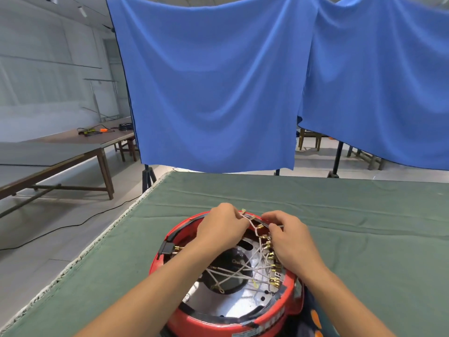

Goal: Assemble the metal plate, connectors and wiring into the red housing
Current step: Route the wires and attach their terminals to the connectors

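Fingers (239, 216) of both hands pinch white wiring (252, 224).

Just the one head cam here, sitting above the near edge of the bench (340, 215), tilted forward and down, pretty close in, with the blue curtain (213, 81) hanging right behind that bench.

Your red housing (279, 312) shows glossy, scuffed plastic around a shiny, perforated metal plate (243, 305). White wiring (233, 273) looks braided and matt, tipped with bright brass-coloured connectors (274, 279). Matt, creased green cloth covers your table (364, 215).
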The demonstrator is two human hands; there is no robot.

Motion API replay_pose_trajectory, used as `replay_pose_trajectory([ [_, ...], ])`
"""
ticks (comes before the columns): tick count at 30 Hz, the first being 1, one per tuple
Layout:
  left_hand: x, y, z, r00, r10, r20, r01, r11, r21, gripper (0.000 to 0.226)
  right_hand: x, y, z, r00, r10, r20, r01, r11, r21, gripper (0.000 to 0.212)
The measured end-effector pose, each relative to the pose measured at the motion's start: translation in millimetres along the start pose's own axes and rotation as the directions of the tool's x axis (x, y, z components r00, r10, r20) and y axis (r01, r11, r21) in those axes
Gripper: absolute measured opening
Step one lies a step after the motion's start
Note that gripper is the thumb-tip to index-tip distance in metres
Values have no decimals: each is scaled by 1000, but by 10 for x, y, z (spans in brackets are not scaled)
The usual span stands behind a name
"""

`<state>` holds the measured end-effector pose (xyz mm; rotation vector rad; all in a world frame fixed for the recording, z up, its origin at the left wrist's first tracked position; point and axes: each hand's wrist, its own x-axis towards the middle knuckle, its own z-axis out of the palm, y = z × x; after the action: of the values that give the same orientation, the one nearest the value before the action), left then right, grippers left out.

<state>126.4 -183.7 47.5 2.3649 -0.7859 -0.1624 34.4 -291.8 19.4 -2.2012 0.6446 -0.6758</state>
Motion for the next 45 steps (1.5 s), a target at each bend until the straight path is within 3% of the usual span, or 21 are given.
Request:
replay_pose_trajectory([
  [2, 11, -37, 13, 992, -4, -128, 22, 989, 146, 23, 15, 12, 8, 1000, 4, -1, -4, 1000, 2, 31],
  [5, -1, -33, 50, 972, 73, -224, -24, 976, 217, 25, 34, 26, 8, 1000, -3, -2, 3, 1000, -12, 31],
  [9, -11, -33, 72, 950, 118, -290, -61, 978, 198, 21, 44, 40, 9, 1000, -9, -11, 9, 1000, -3, 31],
  [16, 11, -143, 34, 958, 157, -239, -102, 969, 225, 8, 19, 33, -5, 1000, 7, -6, -7, 1000, 23, 31],
  [20, 14, -158, 40, 971, 177, -161, -152, 976, 156, 13, 13, 32, -17, 1000, 13, -6, -12, 999, 37, 30],
  [23, 12, -146, 18, 989, 123, -80, -137, 970, -201, 19, 13, 29, -13, 1000, 11, -7, -10, 999, 46, 30],
  [25, 7, -127, -19, 997, 72, -4, -67, 893, -446, 20, 12, 29, -12, 1000, 18, -4, -18, 998, 52, 31],
  [28, -2, -106, -64, 994, -8, 110, 73, 790, -609, 18, 14, 19, -24, 999, 44, -5, -43, 997, 62, 32],
  [32, 1, -75, -54, 969, -45, 242, 191, 755, -627, 16, 7, 1, -34, 998, 56, -5, -56, 995, 79, 31],
  [37, 32, -81, -119, 964, 13, 267, 188, 675, -714, 16, 1, 2, -45, 998, 59, 3, -59, 993, 107, 30],
  [40, 46, -90, -174, 900, 65, 431, 312, 596, -740, 13, 5, 0, -43, 998, 64, -3, -63, 991, 114, 29],
  [45, 41, -31, -198, 747, 145, 649, 307, 790, -530, 19, 14, 2, -44, 998, 68, -1, -67, 988, 141, 28],
])
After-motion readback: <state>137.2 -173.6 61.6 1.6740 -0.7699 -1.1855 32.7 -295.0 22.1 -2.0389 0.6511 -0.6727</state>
